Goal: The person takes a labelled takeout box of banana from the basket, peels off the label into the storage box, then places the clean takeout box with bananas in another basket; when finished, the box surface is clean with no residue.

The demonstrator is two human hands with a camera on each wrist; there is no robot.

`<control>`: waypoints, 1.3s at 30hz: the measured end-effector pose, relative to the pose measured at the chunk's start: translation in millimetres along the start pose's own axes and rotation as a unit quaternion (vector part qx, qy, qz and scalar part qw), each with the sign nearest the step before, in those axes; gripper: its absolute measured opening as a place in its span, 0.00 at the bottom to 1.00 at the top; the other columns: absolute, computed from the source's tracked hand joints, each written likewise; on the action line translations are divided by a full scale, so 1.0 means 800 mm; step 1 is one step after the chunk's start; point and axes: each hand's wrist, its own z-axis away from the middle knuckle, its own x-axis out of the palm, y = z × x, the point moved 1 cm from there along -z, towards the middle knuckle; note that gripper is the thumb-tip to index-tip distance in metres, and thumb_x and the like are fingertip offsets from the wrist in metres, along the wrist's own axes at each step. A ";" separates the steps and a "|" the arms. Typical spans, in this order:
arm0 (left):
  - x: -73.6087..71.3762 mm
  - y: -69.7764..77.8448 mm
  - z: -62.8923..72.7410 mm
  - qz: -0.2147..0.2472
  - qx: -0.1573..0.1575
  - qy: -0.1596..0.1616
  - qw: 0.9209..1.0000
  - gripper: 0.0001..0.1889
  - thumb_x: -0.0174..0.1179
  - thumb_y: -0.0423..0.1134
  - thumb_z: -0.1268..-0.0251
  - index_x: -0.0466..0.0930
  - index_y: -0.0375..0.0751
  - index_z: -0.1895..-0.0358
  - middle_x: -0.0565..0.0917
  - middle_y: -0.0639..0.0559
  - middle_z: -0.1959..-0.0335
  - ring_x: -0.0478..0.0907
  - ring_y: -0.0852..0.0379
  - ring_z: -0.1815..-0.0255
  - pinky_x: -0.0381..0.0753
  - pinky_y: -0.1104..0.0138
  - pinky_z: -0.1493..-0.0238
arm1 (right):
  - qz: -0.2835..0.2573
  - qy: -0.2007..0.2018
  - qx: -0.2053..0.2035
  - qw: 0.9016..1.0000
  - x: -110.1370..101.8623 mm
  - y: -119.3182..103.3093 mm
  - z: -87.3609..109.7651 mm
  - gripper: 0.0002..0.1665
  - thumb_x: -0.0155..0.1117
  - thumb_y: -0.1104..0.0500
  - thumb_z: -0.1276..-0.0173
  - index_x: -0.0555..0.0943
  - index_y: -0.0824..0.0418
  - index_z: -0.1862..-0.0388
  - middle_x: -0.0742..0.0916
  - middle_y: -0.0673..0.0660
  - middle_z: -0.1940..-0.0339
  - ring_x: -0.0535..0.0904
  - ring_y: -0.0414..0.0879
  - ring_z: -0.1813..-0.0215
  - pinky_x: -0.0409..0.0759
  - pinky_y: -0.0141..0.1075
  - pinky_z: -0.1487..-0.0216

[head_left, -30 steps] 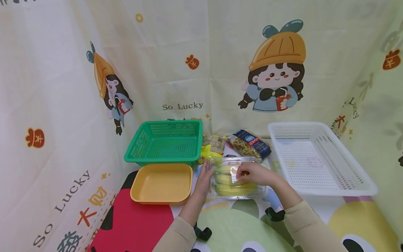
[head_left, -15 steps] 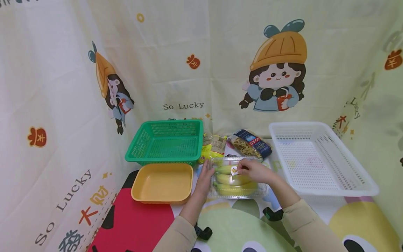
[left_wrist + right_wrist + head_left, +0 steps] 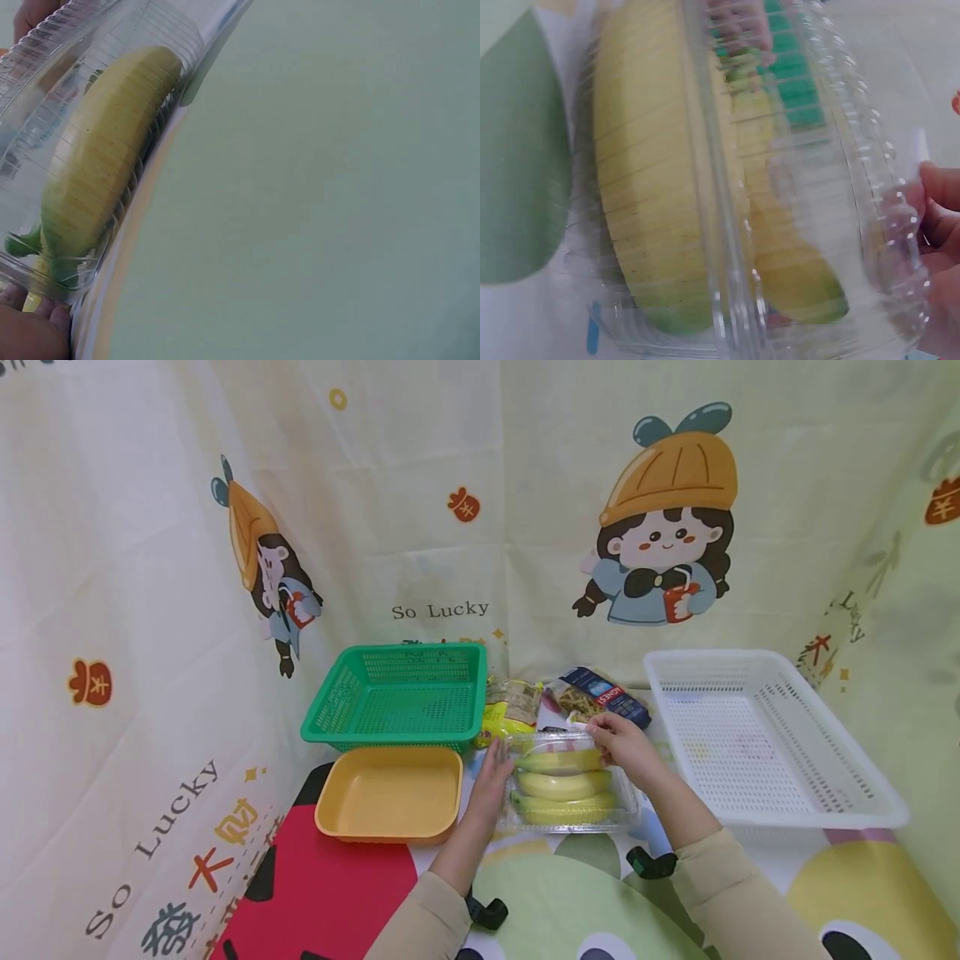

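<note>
A clear plastic clamshell box [image 3: 628, 802] lies in front of me, its lid down over several bananas [image 3: 566, 786]. My left hand [image 3: 490, 787] rests along the box's left side, fingers extended and touching the wall. Over the back right corner of the lid, my right hand [image 3: 628, 750] pinches a small white sticker [image 3: 922, 144] between thumb and fingertips. No sticker shows on the lid above the bananas. Through the clear wall in the left wrist view, one banana [image 3: 112, 142] appears close up, its green stem toward the left hand's fingers.
A yellow tub [image 3: 388, 835] stands left of the box, with a green basket [image 3: 393, 741] behind it. Behind the box lie a yellow snack bag [image 3: 510, 710] and a blue pasta bag [image 3: 611, 697]. A white basket [image 3: 847, 814] stands at right.
My right hand has peeled the white sticker off the lid's middle and moved up and right with it to the back corner. My left hand has stayed at the box's left side.
</note>
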 end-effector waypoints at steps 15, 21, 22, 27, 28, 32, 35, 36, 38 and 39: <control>-0.006 0.034 0.017 -0.126 -0.008 0.060 0.990 0.32 0.47 0.55 0.25 0.53 0.59 0.21 0.55 0.51 0.19 0.52 0.38 0.21 0.52 0.38 0.25 | -0.036 -0.045 0.002 0.998 -0.005 0.004 0.003 0.21 0.49 0.57 0.21 0.73 0.70 0.37 0.79 0.70 0.40 0.79 0.64 0.39 0.79 0.53 0.39; -0.032 0.075 0.039 -0.178 0.043 0.040 0.982 0.29 0.51 0.51 0.25 0.60 0.56 0.24 0.55 0.50 0.20 0.51 0.43 0.20 0.54 0.43 0.23 | 0.036 -0.036 0.002 0.999 -0.011 0.003 0.010 0.24 0.53 0.47 0.23 0.78 0.57 0.36 0.80 0.63 0.35 0.78 0.60 0.35 0.69 0.59 0.31; -0.040 0.082 0.043 -0.179 0.044 0.035 0.982 0.29 0.52 0.52 0.26 0.60 0.58 0.24 0.56 0.51 0.20 0.53 0.44 0.20 0.55 0.44 0.24 | 0.055 -0.034 -0.001 0.998 -0.012 0.003 0.010 0.24 0.55 0.46 0.24 0.78 0.54 0.36 0.80 0.61 0.34 0.77 0.59 0.35 0.69 0.60 0.31; -0.085 0.109 0.066 -0.203 0.037 0.006 0.979 0.27 0.52 0.53 0.25 0.63 0.61 0.26 0.66 0.51 0.25 0.64 0.48 0.25 0.65 0.48 0.27 | 0.079 -0.034 -0.008 0.996 -0.015 0.005 0.014 0.25 0.58 0.43 0.27 0.79 0.52 0.36 0.80 0.59 0.34 0.73 0.59 0.31 0.71 0.59 0.34; -0.094 0.113 0.069 -0.214 0.041 0.000 0.976 0.26 0.51 0.53 0.25 0.64 0.59 0.27 0.68 0.51 0.27 0.66 0.48 0.26 0.66 0.48 0.28 | 0.068 -0.035 -0.009 0.997 -0.015 0.006 0.014 0.27 0.57 0.43 0.26 0.79 0.54 0.36 0.80 0.60 0.34 0.73 0.59 0.31 0.71 0.59 0.33; -0.135 0.129 0.077 -0.238 0.051 -0.005 0.970 0.22 0.50 0.50 0.23 0.72 0.53 0.31 0.75 0.51 0.32 0.70 0.50 0.29 0.68 0.49 0.28 | -0.002 -0.043 -0.025 0.999 -0.015 0.007 0.011 0.30 0.49 0.45 0.21 0.75 0.66 0.34 0.80 0.66 0.35 0.80 0.51 0.36 0.70 0.57 0.31; -0.172 0.137 0.078 -0.240 0.056 0.021 0.969 0.21 0.48 0.52 0.23 0.75 0.50 0.34 0.79 0.48 0.36 0.73 0.51 0.32 0.70 0.54 0.29 | -0.029 -0.043 -0.042 0.998 -0.015 0.008 0.008 0.31 0.45 0.46 0.19 0.76 0.70 0.36 0.79 0.68 0.35 0.83 0.41 0.41 0.71 0.53 0.32; -0.185 0.139 0.078 -0.237 0.056 0.034 0.969 0.22 0.48 0.53 0.23 0.76 0.48 0.35 0.80 0.47 0.37 0.75 0.51 0.34 0.72 0.57 0.30 | -0.025 -0.039 -0.046 0.998 -0.015 0.008 0.008 0.30 0.46 0.46 0.20 0.78 0.69 0.38 0.79 0.67 0.35 0.83 0.38 0.43 0.72 0.53 0.32; -0.212 0.142 0.077 -0.229 0.060 0.057 0.970 0.23 0.47 0.54 0.23 0.77 0.44 0.36 0.81 0.46 0.40 0.78 0.53 0.38 0.76 0.65 0.35 | 0.001 -0.028 -0.054 0.998 -0.017 0.008 0.008 0.28 0.49 0.46 0.21 0.81 0.67 0.41 0.81 0.64 0.36 0.82 0.38 0.43 0.75 0.51 0.34; -0.225 0.144 0.077 -0.228 0.064 0.067 0.969 0.24 0.46 0.54 0.22 0.77 0.42 0.37 0.82 0.45 0.41 0.80 0.55 0.41 0.78 0.69 0.38 | 0.013 -0.022 -0.055 0.998 -0.018 0.008 0.008 0.26 0.52 0.47 0.22 0.83 0.65 0.43 0.82 0.62 0.37 0.82 0.40 0.42 0.77 0.49 0.35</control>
